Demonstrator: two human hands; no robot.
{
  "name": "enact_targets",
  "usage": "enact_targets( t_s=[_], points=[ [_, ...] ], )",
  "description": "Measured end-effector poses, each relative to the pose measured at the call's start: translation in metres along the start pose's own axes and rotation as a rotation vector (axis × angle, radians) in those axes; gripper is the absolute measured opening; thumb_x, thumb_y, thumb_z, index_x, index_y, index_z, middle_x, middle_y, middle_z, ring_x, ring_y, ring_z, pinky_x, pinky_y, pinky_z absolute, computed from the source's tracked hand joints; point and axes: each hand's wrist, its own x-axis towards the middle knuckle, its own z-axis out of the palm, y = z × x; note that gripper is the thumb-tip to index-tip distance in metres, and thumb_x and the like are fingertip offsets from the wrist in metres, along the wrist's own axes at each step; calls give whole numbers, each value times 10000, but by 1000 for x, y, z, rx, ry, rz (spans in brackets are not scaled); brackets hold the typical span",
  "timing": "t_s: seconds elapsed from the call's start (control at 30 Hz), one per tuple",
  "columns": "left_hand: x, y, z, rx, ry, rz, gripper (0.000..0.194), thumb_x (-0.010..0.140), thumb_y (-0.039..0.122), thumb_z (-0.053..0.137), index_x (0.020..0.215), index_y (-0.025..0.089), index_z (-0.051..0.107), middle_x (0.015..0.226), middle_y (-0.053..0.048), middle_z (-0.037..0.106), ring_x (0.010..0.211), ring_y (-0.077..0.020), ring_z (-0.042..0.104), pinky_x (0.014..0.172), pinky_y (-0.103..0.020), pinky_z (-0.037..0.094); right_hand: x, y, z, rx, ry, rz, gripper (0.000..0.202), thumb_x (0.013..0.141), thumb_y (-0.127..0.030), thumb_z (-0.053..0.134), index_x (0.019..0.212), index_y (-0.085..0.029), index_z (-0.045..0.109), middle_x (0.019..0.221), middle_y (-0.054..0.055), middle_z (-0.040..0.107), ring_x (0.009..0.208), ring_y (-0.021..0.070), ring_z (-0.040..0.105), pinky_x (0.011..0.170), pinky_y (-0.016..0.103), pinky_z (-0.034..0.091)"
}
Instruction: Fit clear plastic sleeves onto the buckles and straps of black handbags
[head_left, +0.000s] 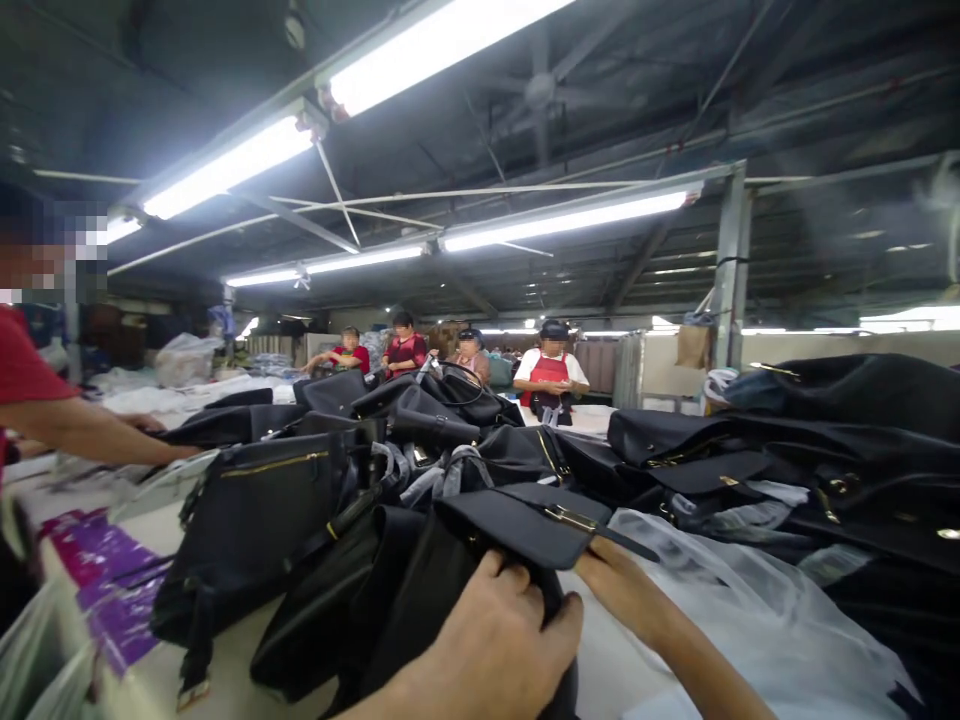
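Note:
A black bag (420, 580) with a flap (517, 520) stands on the table right in front of me. The flap carries a gold buckle (574, 518) and a strap that sticks out to the right. Curled fingers of my left hand (495, 625) grip the bag's front just below the flap's edge. My right hand (619, 580) is closed on the flap's right side near the buckle, its fingertips partly hidden beneath it. Directly left of this bag leans another black bag (262, 520) with a gold zipper.
Black bags (750, 450) are heaped across the back and right. Clear plastic sheeting (757, 590) lies to the right, purple packaging (112, 590) to the left. A co-worker's arm (97, 430) reaches in from the left. Several people stand beyond the heap, one in a red apron (549, 372).

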Motion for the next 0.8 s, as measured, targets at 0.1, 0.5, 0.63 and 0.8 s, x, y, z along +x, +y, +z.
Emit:
enact_targets(
  t_s=[0.1, 0.5, 0.63, 0.8],
  points=[
    [3, 11, 8, -54, 11, -53, 208, 839, 273, 573, 987, 134, 615, 716, -74, 667, 684, -231, 613, 703, -382, 501, 5, -8, -1, 17, 46, 15, 547, 853, -611, 492, 1195, -223, 671, 1304, 82, 628, 1296, 311, 481, 1135, 497, 317],
    [-38, 41, 16, 86, 128, -137, 260, 903, 152, 486, 1150, 115, 557, 683, -60, 658, 584, -204, 596, 533, -321, 439, 29, -75, 9, -164, -522, -257, 325, 931, -370, 488, 1132, -224, 698, 1126, 29, 724, 1055, 209, 660, 973, 340, 490],
    [-42, 35, 11, 4, 109, -128, 254, 883, 162, 514, 1125, 112, 568, 634, -34, 631, 544, -195, 577, 500, -315, 425, 52, -71, 3, -420, -453, -372, 336, 922, -253, 436, 1107, -214, 714, 1148, 41, 718, 1095, 220, 643, 1017, 372, 462],
    [-47, 19, 3, -131, 101, -123, 205, 813, 265, 655, 977, 151, 611, 621, -8, 645, 524, -195, 589, 489, -309, 435, 83, -53, -21, -631, -393, -396, 378, 836, -108, 426, 959, -235, 760, 1029, -1, 755, 1031, 213, 669, 993, 379, 487]
  ],
)
